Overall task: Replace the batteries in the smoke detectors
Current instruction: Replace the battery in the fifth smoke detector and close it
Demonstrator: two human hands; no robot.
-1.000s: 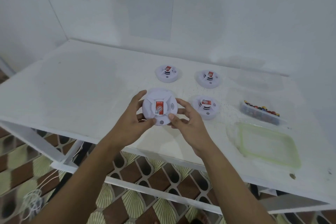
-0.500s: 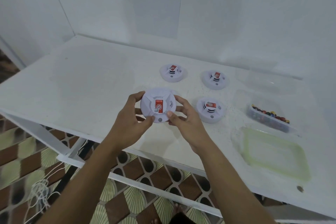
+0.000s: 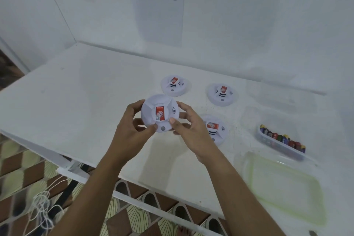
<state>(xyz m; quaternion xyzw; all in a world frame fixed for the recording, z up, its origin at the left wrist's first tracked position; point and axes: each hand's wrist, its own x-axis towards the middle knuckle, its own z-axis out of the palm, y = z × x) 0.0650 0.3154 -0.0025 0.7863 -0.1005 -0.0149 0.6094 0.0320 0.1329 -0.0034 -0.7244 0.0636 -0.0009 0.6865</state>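
I hold a round white smoke detector (image 3: pixel 160 113) with a red label above the table, its face tilted toward me. My left hand (image 3: pixel 132 130) grips its left rim, thumb on the lower edge. My right hand (image 3: pixel 188 130) grips its right rim, thumb near the small round button. Three more white detectors lie on the white table (image 3: pixel 86 97): one at the back (image 3: pixel 175 85), one at the back right (image 3: pixel 222 94), and one (image 3: pixel 215 129) just right of my right hand. A clear box of coloured batteries (image 3: pixel 280 140) sits at the right.
An empty clear tray with a greenish rim (image 3: pixel 283 186) lies at the front right. A printed sheet (image 3: pixel 159 4) hangs on the white back wall. Below the table's front edge are a patterned floor and white cord (image 3: pixel 41 210).
Both hands have kept their grip on the detector and lifted it slightly, tilting its face more toward me. The view has shifted a little to the left.
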